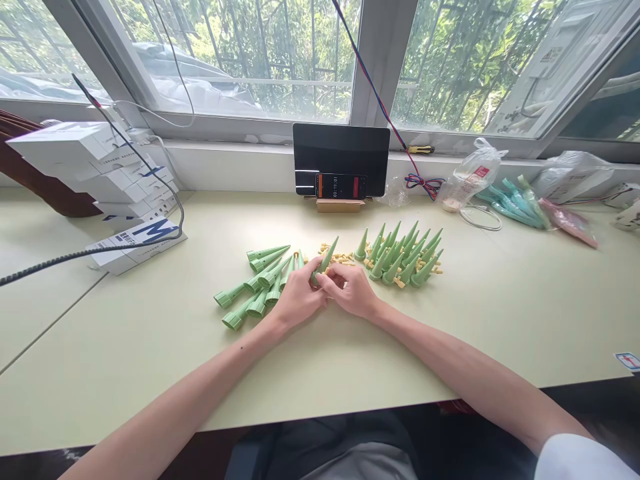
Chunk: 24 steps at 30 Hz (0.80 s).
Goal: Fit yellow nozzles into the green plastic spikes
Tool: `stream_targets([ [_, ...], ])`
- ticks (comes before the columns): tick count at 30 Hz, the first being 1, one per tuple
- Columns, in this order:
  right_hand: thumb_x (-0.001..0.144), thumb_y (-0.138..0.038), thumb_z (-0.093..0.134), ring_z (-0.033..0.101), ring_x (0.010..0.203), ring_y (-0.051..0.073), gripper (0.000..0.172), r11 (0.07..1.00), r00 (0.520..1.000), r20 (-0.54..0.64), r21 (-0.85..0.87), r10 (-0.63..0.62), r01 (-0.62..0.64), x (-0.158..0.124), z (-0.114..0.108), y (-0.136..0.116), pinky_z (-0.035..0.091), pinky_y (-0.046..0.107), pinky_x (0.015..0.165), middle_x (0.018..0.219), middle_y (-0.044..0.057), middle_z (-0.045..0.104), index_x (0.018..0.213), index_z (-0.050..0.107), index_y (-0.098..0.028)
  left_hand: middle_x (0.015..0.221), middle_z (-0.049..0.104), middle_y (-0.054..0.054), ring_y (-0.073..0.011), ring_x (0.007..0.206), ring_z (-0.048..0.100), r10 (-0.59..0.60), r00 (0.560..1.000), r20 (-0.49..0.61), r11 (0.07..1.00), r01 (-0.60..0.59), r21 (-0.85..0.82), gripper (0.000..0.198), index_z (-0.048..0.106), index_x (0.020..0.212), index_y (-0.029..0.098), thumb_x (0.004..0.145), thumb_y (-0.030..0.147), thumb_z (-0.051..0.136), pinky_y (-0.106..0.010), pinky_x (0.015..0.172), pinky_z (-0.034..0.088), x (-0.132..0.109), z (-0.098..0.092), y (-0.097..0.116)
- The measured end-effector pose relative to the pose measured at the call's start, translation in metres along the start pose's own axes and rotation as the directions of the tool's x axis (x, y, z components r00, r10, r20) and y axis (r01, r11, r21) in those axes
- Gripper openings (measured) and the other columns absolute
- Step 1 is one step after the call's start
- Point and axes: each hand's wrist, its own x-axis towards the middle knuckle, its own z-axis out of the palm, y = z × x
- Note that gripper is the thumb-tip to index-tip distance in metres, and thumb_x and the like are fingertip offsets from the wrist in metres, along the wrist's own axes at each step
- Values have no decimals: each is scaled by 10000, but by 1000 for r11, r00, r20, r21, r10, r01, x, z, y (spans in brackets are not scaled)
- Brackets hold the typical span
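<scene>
Both hands meet at the middle of the pale table [450, 333]. My left hand [296, 300] pinches a green cone-shaped plastic spike [326, 259] whose tip points up and away. My right hand [353, 291] is closed against the spike's lower end, its fingers curled around something I cannot make out. A pile of lying green spikes [255, 285] is just left of my hands. Several upright green cones [400, 257] stand to the right. Small yellow pieces [343, 257] lie scattered between the two groups.
A dark tablet [341, 159] and a phone [341, 186] stand at the windowsill behind. Stacked white boxes [105, 170] and a black cable [75, 255] lie at the left. Plastic bags with teal spikes [515, 200] sit at the right rear.
</scene>
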Motion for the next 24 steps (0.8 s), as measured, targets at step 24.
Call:
stream_targets([
  [24,1000,-433,418,419,498,114,381,995,972,-216,2,96,-98,5,-3,8,320,256,509,593,-24,496,695,463,-209,1014,689,-107,-111,525,647,-150,986,-75,983,141,-117,505,571,1251,154,825,397,691,-256,526,555,4,-1,2],
])
